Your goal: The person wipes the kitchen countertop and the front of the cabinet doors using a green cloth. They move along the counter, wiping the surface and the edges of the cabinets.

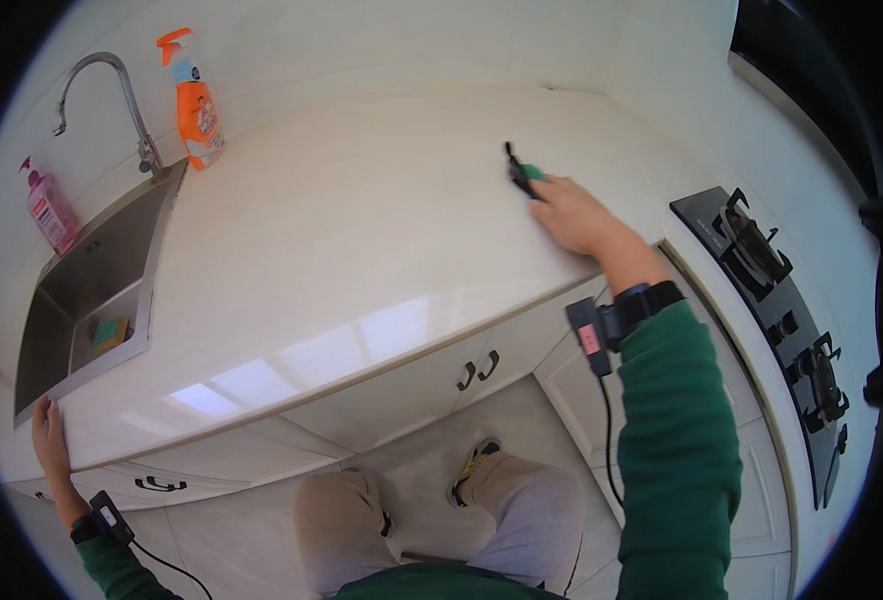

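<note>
My right hand (574, 215) is closed around a small tool (519, 177) with a long, narrow black part and a green part. It is low on the white countertop (342, 200), right of the middle; its exact kind does not show. On the left, my left hand (50, 440) rests at the counter's front edge beside the near corner of the steel sink (97, 270). Its fingers are stretched out and hold nothing. Both wrists wear black straps with small cabled boxes.
An orange spray bottle (198, 115) stands behind the sink, right of the curved faucet (122, 85). A pink pump bottle (52, 212) is at the sink's left. Inside the sink lies a sponge (112, 332). At the right sits a black gas hob (762, 300).
</note>
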A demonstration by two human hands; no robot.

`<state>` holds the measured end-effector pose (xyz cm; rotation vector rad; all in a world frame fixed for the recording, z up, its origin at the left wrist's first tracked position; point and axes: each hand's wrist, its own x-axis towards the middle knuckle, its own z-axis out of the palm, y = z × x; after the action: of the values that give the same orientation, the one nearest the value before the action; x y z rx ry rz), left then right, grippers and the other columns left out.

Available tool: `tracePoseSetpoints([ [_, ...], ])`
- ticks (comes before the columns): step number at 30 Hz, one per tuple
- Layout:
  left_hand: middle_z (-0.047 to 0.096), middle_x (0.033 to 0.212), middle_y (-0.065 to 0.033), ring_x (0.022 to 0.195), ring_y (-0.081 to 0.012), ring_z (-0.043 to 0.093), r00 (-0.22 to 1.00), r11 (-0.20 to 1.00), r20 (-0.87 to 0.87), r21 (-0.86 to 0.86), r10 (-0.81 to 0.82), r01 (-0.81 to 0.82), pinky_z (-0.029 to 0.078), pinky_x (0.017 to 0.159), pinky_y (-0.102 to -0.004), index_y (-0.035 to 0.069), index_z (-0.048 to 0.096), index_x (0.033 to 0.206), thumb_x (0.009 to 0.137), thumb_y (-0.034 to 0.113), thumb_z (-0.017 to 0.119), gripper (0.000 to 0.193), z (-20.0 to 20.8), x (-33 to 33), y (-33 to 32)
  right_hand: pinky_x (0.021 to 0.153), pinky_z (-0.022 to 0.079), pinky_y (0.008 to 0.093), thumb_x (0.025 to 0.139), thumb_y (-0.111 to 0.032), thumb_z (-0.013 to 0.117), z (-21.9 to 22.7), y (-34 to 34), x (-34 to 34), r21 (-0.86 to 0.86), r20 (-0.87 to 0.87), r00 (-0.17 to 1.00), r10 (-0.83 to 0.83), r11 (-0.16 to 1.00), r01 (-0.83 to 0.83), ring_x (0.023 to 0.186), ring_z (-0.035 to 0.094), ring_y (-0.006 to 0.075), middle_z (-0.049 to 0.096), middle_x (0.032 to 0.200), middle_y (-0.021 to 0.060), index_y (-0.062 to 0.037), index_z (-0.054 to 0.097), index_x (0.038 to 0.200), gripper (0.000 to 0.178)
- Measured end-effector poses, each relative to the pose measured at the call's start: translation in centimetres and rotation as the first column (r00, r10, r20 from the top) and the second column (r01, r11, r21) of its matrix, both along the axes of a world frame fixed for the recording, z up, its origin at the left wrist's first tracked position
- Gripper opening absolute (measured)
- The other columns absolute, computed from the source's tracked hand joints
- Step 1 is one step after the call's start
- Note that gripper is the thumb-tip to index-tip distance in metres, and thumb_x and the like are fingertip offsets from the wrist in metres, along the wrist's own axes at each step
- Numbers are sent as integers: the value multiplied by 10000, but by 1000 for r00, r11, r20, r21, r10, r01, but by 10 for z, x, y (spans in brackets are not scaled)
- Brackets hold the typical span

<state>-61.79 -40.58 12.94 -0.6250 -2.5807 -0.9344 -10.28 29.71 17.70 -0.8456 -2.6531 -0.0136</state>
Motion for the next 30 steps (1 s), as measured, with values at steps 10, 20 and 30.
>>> tracePoseSetpoints([
  [10, 616, 1211, -192, 1158, -269, 582, 998, 998, -16, -2, 67, -68, 419, 1010, -329, -36, 559, 1267, 968, 283, 560, 437, 3, 17, 26, 942, 451, 457, 918, -307, 559, -4, -140, -117, 195, 134, 926, 353, 907, -374, 1064, 557, 365, 634, 1107, 154, -21, 650, 1030, 320],
  [20, 627, 1192, -199, 1118, -310, 596, 991, 993, -96, -59, 98, -104, 436, 988, -362, -33, 590, 1217, 949, 293, 578, 422, 3, 21, 32, 1012, 416, 440, 852, -157, 589, 1, -312, -161, 44, -80, 763, 641, 767, -640, 1173, 523, 394, 598, 1174, 182, -8, 620, 1076, 272],
  [30, 617, 1225, -205, 1145, -315, 592, 996, 997, -61, -38, 64, -66, 439, 995, -362, -42, 585, 1226, 953, 291, 575, 430, 4, 17, 30, 1020, 420, 448, 827, -85, 555, -22, -266, -90, 203, -304, 787, 538, 843, -498, 1139, 558, 348, 602, 1196, 139, -61, 626, 1139, 321],
])
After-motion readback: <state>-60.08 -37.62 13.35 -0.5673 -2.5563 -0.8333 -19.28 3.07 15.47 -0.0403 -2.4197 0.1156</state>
